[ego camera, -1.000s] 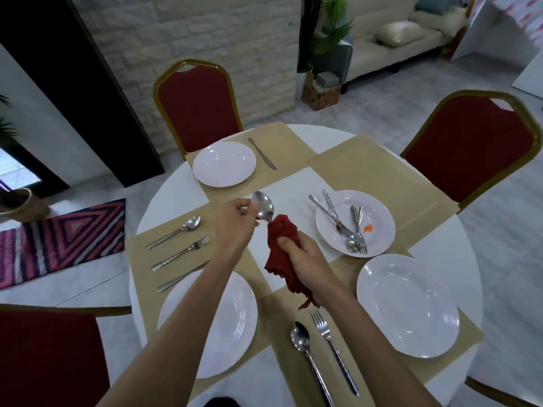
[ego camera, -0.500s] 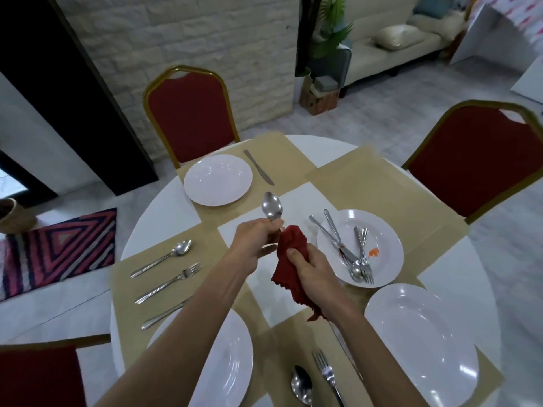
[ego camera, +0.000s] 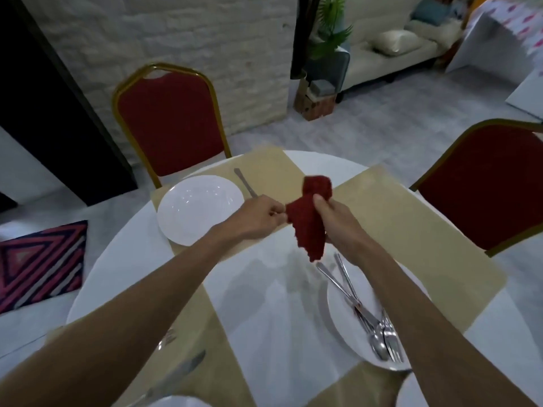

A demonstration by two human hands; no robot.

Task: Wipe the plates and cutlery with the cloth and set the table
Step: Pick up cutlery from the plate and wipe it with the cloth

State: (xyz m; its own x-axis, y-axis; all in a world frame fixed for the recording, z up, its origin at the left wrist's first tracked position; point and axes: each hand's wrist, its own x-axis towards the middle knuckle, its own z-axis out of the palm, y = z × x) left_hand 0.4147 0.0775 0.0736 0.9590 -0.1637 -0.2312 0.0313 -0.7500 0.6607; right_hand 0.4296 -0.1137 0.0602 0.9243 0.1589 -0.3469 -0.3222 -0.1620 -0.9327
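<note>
My right hand [ego camera: 338, 218] grips a dark red cloth [ego camera: 311, 218] above the middle of the round white table [ego camera: 97, 277]. My left hand [ego camera: 258, 217] pinches the spoon's handle right beside the cloth; the spoon's bowl is wrapped inside the cloth and hidden. A white plate [ego camera: 199, 212] lies on the far tan placemat with a knife [ego camera: 245, 183] to its right. Another white plate [ego camera: 346, 321] at the right holds several pieces of cutlery [ego camera: 367, 318].
Tan placemats [ego camera: 411, 248] cover the table's seats. Red chairs with gold frames stand at the far side [ego camera: 167, 124] and at the right [ego camera: 484, 186]. Blurred cutlery [ego camera: 179, 368] lies near the bottom left. A striped rug [ego camera: 41, 259] is on the floor.
Both hands rose and moved away from me toward the far plate. The cloth now covers the spoon's bowl, which stood bare above my left hand before. The camera tilted forward.
</note>
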